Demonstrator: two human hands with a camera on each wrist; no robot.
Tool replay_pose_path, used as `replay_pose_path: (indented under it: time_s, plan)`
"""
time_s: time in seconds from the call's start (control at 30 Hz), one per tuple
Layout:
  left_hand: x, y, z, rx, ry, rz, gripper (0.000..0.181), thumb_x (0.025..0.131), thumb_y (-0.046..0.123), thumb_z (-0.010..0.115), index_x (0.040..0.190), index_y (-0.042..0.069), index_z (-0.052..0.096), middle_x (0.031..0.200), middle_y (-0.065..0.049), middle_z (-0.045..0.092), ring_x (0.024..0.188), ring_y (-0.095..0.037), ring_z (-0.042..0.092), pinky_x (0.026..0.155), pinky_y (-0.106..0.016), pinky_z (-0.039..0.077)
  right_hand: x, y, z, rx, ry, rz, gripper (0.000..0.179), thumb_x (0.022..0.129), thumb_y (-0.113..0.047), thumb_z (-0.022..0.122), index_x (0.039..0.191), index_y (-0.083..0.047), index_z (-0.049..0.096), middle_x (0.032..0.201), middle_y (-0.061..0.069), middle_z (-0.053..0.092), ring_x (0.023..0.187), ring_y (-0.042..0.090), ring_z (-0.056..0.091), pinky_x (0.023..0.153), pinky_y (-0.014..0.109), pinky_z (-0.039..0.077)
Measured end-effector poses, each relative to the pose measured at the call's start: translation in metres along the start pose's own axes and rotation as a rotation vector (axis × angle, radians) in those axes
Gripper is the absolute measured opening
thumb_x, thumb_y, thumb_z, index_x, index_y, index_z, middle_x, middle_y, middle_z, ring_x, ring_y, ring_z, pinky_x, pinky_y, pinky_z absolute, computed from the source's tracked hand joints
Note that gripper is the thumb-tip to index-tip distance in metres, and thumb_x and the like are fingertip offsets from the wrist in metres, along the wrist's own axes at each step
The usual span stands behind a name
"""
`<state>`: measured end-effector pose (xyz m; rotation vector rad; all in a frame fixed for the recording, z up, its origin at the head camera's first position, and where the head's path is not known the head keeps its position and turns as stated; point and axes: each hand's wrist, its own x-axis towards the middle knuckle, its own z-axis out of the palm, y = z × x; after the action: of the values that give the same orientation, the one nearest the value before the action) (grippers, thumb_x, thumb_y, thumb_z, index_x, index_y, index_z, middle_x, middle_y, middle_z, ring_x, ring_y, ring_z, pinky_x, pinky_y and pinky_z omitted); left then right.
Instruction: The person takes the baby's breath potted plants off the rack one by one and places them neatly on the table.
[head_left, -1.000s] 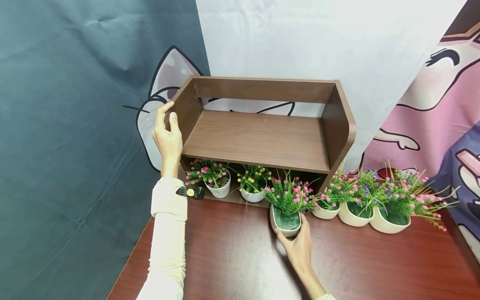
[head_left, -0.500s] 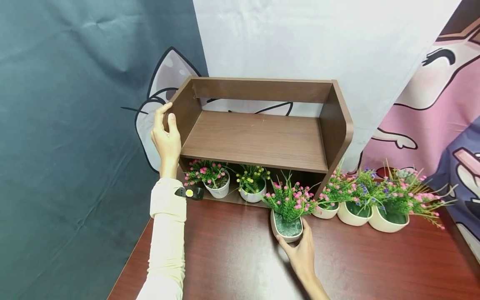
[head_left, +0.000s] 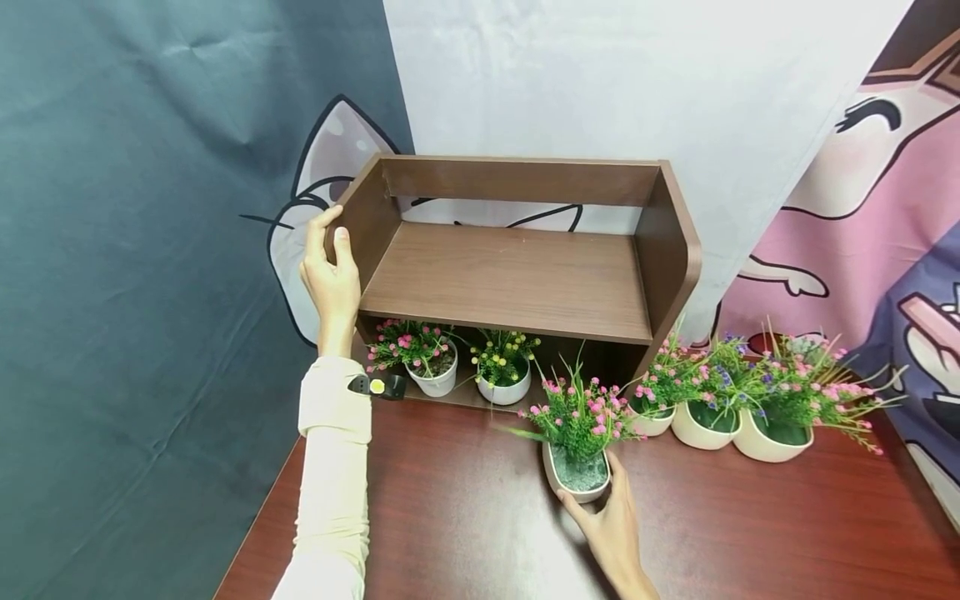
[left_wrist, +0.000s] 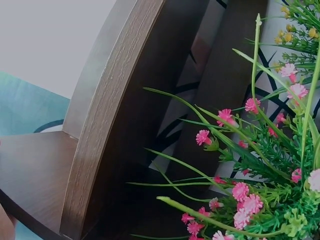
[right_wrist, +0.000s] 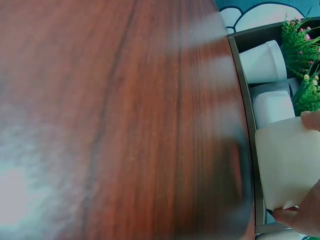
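My right hand grips the white oval flower pot by its near right side, thumb toward its front. Bushy pink artificial flowers rise from it, just in front of the shelf. In the right wrist view the pot's pale wall shows between thumb and fingers. At the upper left, my left hand holds the left side panel of the brown two-tier shelf. Only a sliver of that hand enters the left wrist view. The pot's underside is hidden in the head view.
On the lower tier stand a pink-flowered pot and a yellow-flowered pot. A row of white flower pots lines the table right of the shelf. Reddish-brown table lies in front. Fabric backdrops hang behind and left.
My right hand has drawn the flower pot toward me and slightly right, away from the shelf's lower opening. The left hand stays at the side panel; the view has shifted slightly.
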<state>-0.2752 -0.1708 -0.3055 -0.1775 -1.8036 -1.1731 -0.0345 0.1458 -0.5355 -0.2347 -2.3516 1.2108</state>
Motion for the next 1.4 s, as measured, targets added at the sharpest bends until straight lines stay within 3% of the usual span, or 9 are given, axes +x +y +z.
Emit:
replay_pose_path:
  time_s: [0.27, 0.4, 0.53, 0.7, 0.93, 1.03, 1.2, 1.4]
  plan:
    - [-0.001, 0.000, -0.002, 0.010, -0.007, 0.018, 0.025, 0.087, 0.026, 0.047, 0.109, 0.027, 0.057, 0.112, 0.018, 0.053, 0.071, -0.015, 0.045, 0.076, -0.025, 0.034, -0.008, 0.002, -0.010, -0.006, -0.005, 0.013, 0.090, 0.050, -0.028, 0.082, 0.126, -0.004, 0.038, 0.115, 0.011, 0.047, 0.105, 0.021, 0.043, 0.086, 0.029, 0.029]
    - [-0.001, 0.003, -0.002, 0.005, -0.015, 0.009, 0.025, 0.087, 0.025, 0.047, 0.110, 0.026, 0.057, 0.112, 0.017, 0.053, 0.067, -0.016, 0.042, 0.076, -0.026, 0.034, -0.009, 0.007, -0.015, -0.026, 0.013, 0.018, 0.092, 0.050, -0.026, 0.082, 0.127, -0.007, 0.037, 0.116, 0.011, 0.047, 0.106, 0.022, 0.042, 0.085, 0.031, 0.029]
    - [-0.001, 0.007, -0.002, 0.012, -0.007, -0.008, 0.024, 0.087, 0.018, 0.048, 0.109, 0.020, 0.057, 0.112, 0.014, 0.054, 0.082, -0.012, 0.049, 0.078, -0.026, 0.034, -0.012, 0.013, -0.020, -0.043, 0.036, 0.003, 0.094, 0.048, -0.025, 0.083, 0.128, -0.011, 0.037, 0.116, 0.011, 0.047, 0.106, 0.022, 0.043, 0.085, 0.030, 0.029]
    - [-0.002, 0.009, -0.001, 0.016, 0.006, -0.029, 0.024, 0.086, 0.011, 0.049, 0.108, 0.014, 0.058, 0.112, 0.008, 0.055, 0.093, -0.008, 0.049, 0.081, -0.025, 0.033, -0.019, 0.018, -0.027, -0.063, 0.061, -0.011, 0.095, 0.046, -0.024, 0.084, 0.128, -0.011, 0.038, 0.116, 0.011, 0.048, 0.104, 0.024, 0.044, 0.085, 0.021, 0.027]
    - [-0.002, 0.005, -0.002, 0.027, -0.008, -0.030, 0.024, 0.086, 0.023, 0.048, 0.108, 0.028, 0.057, 0.111, 0.021, 0.053, 0.082, -0.009, 0.048, 0.078, -0.024, 0.033, -0.022, 0.025, -0.033, -0.074, 0.116, -0.045, 0.095, 0.043, -0.019, 0.084, 0.126, -0.005, 0.040, 0.112, 0.015, 0.049, 0.100, 0.027, 0.045, 0.085, 0.010, 0.021]
    - [-0.001, 0.004, -0.002, 0.024, -0.010, -0.015, 0.024, 0.087, 0.024, 0.047, 0.109, 0.029, 0.057, 0.111, 0.021, 0.052, 0.080, -0.010, 0.047, 0.077, -0.025, 0.033, -0.021, 0.027, -0.036, -0.089, 0.143, -0.035, 0.094, 0.043, -0.018, 0.084, 0.125, -0.004, 0.040, 0.111, 0.015, 0.049, 0.098, 0.027, 0.045, 0.083, 0.013, 0.024]
    - [-0.001, 0.002, -0.002, 0.018, -0.009, -0.003, 0.025, 0.087, 0.024, 0.047, 0.109, 0.030, 0.056, 0.112, 0.019, 0.053, 0.091, -0.006, 0.049, 0.080, -0.026, 0.034, -0.018, 0.027, -0.043, -0.106, 0.173, 0.021, 0.094, 0.044, -0.019, 0.084, 0.126, -0.006, 0.040, 0.112, 0.013, 0.049, 0.099, 0.027, 0.046, 0.079, 0.028, 0.030]
    - [-0.001, 0.001, -0.001, 0.015, -0.010, -0.009, 0.024, 0.087, 0.025, 0.047, 0.108, 0.032, 0.056, 0.112, 0.020, 0.052, 0.081, -0.011, 0.048, 0.077, -0.026, 0.033, -0.018, 0.033, -0.048, -0.114, 0.194, 0.073, 0.094, 0.044, -0.017, 0.084, 0.126, -0.008, 0.039, 0.115, 0.014, 0.048, 0.102, 0.028, 0.045, 0.082, 0.029, 0.031]
